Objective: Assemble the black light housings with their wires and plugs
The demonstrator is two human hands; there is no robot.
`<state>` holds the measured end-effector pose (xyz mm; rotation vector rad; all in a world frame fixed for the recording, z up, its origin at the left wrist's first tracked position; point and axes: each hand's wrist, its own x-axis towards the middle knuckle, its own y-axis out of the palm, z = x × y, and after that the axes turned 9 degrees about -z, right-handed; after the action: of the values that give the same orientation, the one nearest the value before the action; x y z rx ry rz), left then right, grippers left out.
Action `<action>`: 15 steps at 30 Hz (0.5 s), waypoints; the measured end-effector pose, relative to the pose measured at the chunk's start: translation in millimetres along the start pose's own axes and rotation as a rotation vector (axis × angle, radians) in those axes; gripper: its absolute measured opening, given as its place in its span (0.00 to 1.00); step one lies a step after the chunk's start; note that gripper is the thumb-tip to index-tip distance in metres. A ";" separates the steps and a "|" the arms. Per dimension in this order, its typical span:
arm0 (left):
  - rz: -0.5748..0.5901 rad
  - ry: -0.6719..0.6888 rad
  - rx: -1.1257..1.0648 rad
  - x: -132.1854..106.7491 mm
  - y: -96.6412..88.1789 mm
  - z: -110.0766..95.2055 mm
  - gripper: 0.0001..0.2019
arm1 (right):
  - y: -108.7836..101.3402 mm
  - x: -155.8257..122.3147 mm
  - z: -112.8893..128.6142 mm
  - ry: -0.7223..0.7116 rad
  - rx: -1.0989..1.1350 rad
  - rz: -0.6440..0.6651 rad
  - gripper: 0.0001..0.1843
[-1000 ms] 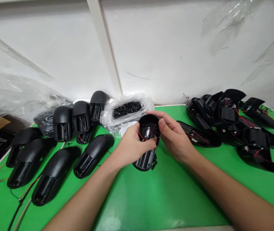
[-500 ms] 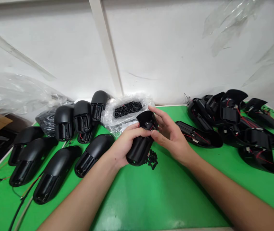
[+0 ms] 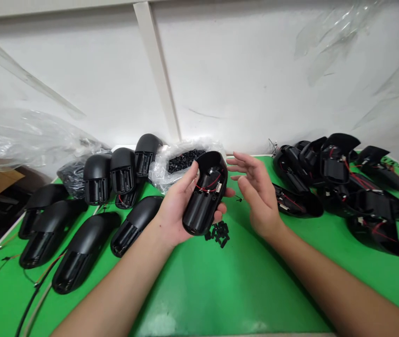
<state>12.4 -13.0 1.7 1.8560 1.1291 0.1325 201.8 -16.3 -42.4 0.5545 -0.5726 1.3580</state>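
Observation:
My left hand [image 3: 176,208] is wrapped round a black plastic housing [image 3: 202,206], its hollow inner side facing up. Inside the housing run red wires, with a small white connector near its right edge. My right hand [image 3: 257,194] is apart from the housing, just to its right, with fingers spread and nothing visible in them. Below the held housing, a small heap of short black pieces [image 3: 218,234] lies on the green table [image 3: 213,290]. Behind it stands a clear plastic bag [image 3: 159,171] full of small black parts.
Several similar black housings [image 3: 87,248] lie battery-slot side up on the left. More housings [image 3: 371,206] with red wires are piled at the right. Cables [image 3: 32,299] cross the left front. A white wall [image 3: 248,84] closes off the back; clear plastic sheeting [image 3: 27,140] hangs at left.
My right hand has let go of the housing and moved right, its fingers opening. In my left hand the housing has turned so its inside shows more fully.

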 end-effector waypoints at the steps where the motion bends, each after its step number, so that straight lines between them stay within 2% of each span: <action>1: 0.007 0.021 -0.015 -2.2 3.6 -0.1 0.32 | 0.0 -0.3 -1.1 -0.017 -0.026 -0.040 0.21; 3: -0.009 0.058 -0.040 -8.1 13.0 0.2 0.32 | 0.3 -0.7 -2.4 -0.011 -0.061 -0.094 0.19; 7: -0.132 0.065 -0.029 -24.4 32.5 1.5 0.12 | 1.5 -1.1 -2.9 0.061 -0.062 -0.086 0.18; 9: -0.221 0.064 -0.009 -35.7 36.9 0.5 0.09 | 1.8 -1.1 -3.8 0.067 -0.057 -0.075 0.18; 13: -0.447 0.127 0.120 -70.1 28.2 -10.6 0.21 | 2.8 -0.6 -7.0 0.089 -0.079 -0.077 0.18; 15: -0.580 0.228 0.228 -93.3 15.6 -21.6 0.28 | 3.5 -0.4 -8.6 0.108 -0.089 -0.071 0.17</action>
<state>-41.9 -70.7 57.7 1.6559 1.8613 -0.1261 198.8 -10.4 -48.9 0.4224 -0.5182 1.2808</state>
